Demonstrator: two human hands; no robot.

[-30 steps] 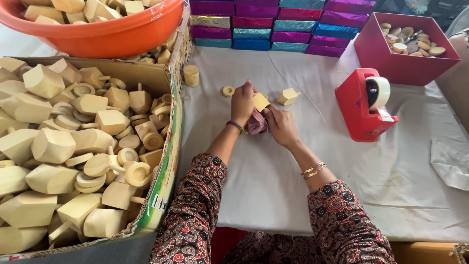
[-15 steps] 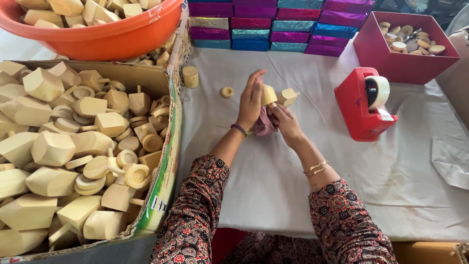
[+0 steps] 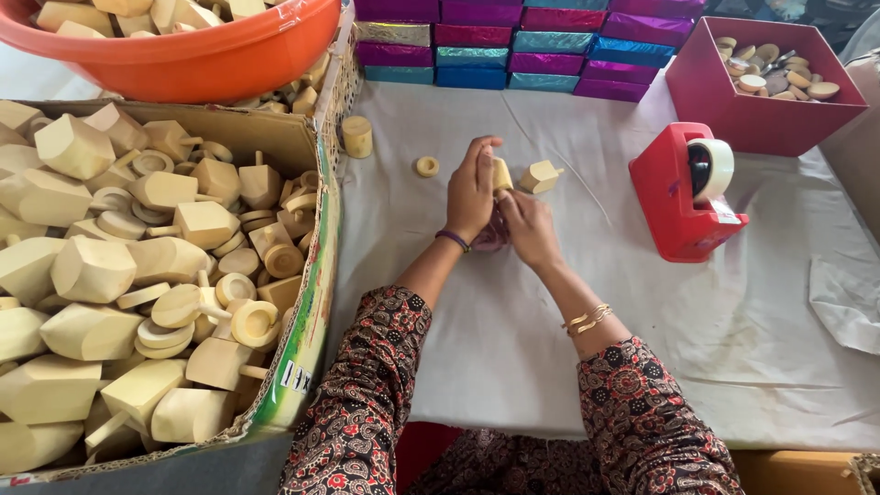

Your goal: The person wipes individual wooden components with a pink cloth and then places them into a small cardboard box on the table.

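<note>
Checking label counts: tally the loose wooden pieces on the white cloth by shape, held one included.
Cylinder: 1
Small ring: 1
Faceted block with peg: 1
Held piece, between left hand and right hand: 1
Total: 4

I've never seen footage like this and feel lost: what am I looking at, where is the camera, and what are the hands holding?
The camera sits on a person's head, looking down at their own hands over a cloth-covered table. The left hand and right hand together hold a small pale wooden piece against something pinkish; what it is I cannot tell. Nearby lie a wooden ring, another wooden piece and a red tape dispenser. A cardboard box on the left is full of similar wooden parts.
</note>
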